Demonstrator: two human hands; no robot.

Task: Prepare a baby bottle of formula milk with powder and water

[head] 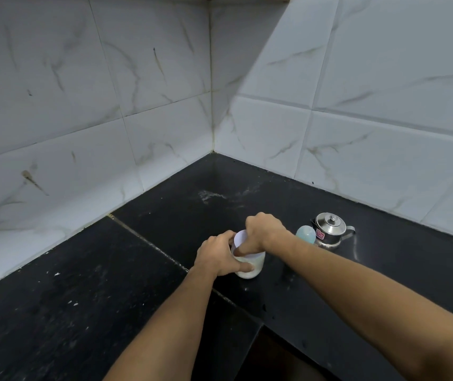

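On the dark counter (pixel 82 298), the left hand (pixel 217 257) is wrapped around the jar (pixel 257 266), with the thumb across its near side and the fingers round the far rim. The jar stands upright near the counter's front step, with white powder low inside. The right hand (pixel 264 232) comes in from above with its fingers curled down through the mouth. Whether they pinch a scoop or nothing is hidden by the knuckles and the jar wall, so I cannot tell. The likely trouble is powder. A loaded scoop lifted fast or knocked on the rim would shed onto the counter, and the jar could tip toward the step if the left hand slackens while the right pulls up. Just right of the right wrist sits a pale blue domed thing, probably the bottle (pixel 305 234) or its cap. Right beside it stands a lidded steel kettle (pixel 330 228), and the two look close enough to touch. The right forearm crosses in front of both, so a careless swing toward the bottle could knock it into the kettle. A whitish smear (pixel 209 196) lies further back toward the tiled corner, out of the way.
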